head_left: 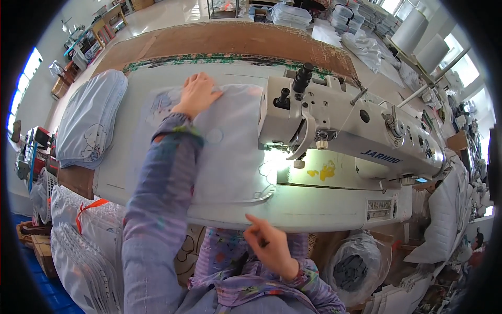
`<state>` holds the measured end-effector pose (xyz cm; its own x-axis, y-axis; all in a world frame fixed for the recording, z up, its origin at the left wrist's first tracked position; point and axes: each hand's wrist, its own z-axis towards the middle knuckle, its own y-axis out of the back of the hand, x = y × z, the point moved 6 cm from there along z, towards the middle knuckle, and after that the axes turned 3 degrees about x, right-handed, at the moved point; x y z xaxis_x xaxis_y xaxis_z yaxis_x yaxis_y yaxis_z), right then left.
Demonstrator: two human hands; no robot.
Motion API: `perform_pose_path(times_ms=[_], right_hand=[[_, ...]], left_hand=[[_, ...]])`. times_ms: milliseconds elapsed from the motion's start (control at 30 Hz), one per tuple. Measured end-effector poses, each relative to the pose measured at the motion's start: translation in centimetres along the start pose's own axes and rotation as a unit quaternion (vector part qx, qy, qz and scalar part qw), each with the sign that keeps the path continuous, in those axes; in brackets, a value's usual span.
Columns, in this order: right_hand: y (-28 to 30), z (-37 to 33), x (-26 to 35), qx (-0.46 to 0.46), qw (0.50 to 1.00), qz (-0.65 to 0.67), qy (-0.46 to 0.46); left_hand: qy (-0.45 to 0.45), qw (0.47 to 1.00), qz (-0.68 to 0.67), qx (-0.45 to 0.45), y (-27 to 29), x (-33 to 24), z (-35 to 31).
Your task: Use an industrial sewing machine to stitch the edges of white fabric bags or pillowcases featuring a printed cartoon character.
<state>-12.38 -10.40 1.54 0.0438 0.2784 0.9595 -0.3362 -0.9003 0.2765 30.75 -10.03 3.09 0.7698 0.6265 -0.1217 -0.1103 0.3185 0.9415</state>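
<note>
A pale grey-white fabric panel (230, 141) with rounded corners and a printed drawing lies flat on the sewing table, its right edge under the lit needle area of a white sewing machine (334, 118). My left hand (197, 95) rests on the panel's far edge, fingers lying flat and thumb out to the side. Just off the table's front edge, above my lap, is my right hand (271, 248). Its index finger points toward the table and the other fingers are curled. A small dark spot shows among them, too small to name.
A stack of similar fabric panels (91, 120) sits at the table's left end. More layered panels (86, 256) hang below it, with an orange-red strip (89, 212). Under the table at right is a plastic bag (355, 264) with grey scraps. A brown board (235, 39) lies beyond the table.
</note>
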Motion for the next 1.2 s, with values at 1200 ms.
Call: perform_pose_path(times_ms=[1200], right_hand=[[10.5,-9.2,-3.5,-0.044,0.982,0.069,-0.169]], left_hand=[[-0.190,0.947,-0.253,0.062,3.5,-16.5,-13.4]])
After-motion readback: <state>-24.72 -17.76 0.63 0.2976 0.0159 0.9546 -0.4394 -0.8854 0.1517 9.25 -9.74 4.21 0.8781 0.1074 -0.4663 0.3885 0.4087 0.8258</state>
